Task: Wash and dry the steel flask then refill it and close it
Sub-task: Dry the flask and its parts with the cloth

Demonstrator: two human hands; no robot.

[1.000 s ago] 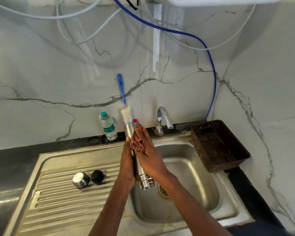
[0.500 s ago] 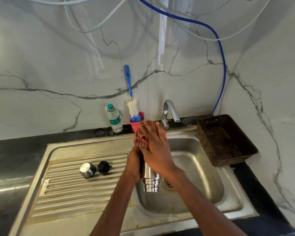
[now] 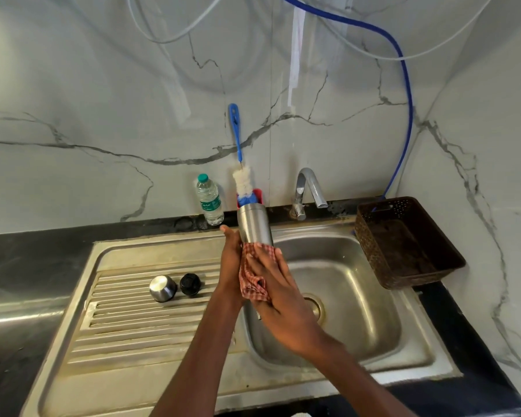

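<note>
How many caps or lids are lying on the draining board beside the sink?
2. A steel cup lid lies on the ridged draining board, and a black stopper sits just to its right, close beside it. Others could be hidden behind the arms.

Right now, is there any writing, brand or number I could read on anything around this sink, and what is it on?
Green label on the plastic water bottle: there is print, but it is too small and blurred to read.
Steel flask, checked cloth, steel cap, black stopper, brown basket: no text visible.
</note>
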